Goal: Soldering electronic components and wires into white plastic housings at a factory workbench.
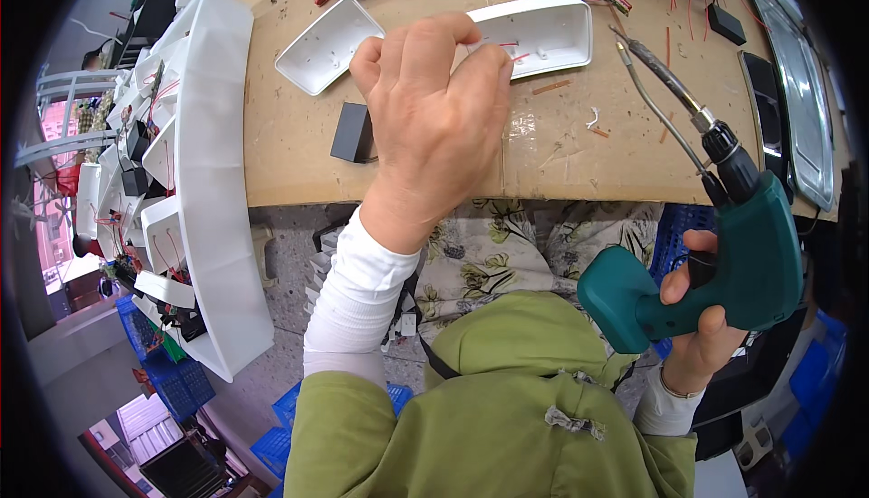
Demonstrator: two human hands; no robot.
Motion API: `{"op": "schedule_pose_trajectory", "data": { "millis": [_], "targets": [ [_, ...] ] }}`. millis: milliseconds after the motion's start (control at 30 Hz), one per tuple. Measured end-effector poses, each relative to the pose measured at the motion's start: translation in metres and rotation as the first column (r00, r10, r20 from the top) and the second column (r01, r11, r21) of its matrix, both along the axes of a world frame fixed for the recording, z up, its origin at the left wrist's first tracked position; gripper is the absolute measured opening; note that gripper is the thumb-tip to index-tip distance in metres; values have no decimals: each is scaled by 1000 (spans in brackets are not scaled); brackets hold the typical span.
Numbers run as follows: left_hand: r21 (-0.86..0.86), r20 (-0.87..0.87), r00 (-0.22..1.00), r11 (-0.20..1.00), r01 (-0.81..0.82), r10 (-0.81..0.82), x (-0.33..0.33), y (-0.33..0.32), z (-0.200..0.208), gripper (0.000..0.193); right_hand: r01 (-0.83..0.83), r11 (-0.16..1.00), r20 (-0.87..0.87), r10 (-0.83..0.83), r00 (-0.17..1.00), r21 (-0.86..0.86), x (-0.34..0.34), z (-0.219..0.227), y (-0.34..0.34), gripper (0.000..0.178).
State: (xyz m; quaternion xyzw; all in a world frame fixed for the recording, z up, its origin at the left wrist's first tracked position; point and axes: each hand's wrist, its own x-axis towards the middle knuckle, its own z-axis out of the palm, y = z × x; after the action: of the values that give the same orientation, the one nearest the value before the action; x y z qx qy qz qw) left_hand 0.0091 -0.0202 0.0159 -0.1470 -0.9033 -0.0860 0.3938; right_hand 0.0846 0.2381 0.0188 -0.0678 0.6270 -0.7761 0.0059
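Note:
My left hand [434,118] is closed, its fingers curled over the left end of a white plastic housing [566,34]. What sits between those fingertips is hidden; thin red wires [518,52] show just beside them, inside the housing. A second white housing [330,43] lies open side up to the left. Close to my left wrist stands a small black box [351,132], partly covered by the hand. My right hand [706,317] is wrapped around the handle of a green soldering gun [756,263]. The gun's metal tip and curved feed tube point up and left, toward the housing.
Brown cardboard [615,154] covers the bench, with copper-coloured strips and a white scrap on it. Black boxes, circuit boards and red wires crowd the far edge. A large white bin [213,181] of housings stands left; a metal tray [792,90] and dark phone-like slab [765,104] lie right.

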Motion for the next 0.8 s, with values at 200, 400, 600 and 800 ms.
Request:
{"op": "schedule_pose_trajectory", "data": {
  "millis": [200, 400, 600, 800],
  "targets": [
    [33, -102, 992, 996, 80, -76, -21, -4, -16, 4, -6, 1000, 32, 5, 999, 20, -2, -5, -10, 74],
    [-2, -70, 997, 1000, 22, -22, -27, -3, -14, 5, -42, 999, 29, 42, 999, 14, -14, -10, -20, 72],
    [28, -66, 997, 999, 35, -33, -33, -4, -14, 5, -50, 998, 40, 48, 998, 47, -20, -9, -26, 72],
    [51, -73, 997, 998, 44, -40, -36, -3, -18, 6, -56, 997, 33, 54, 998, 58, -26, -13, -28, 70]
  ]
}}
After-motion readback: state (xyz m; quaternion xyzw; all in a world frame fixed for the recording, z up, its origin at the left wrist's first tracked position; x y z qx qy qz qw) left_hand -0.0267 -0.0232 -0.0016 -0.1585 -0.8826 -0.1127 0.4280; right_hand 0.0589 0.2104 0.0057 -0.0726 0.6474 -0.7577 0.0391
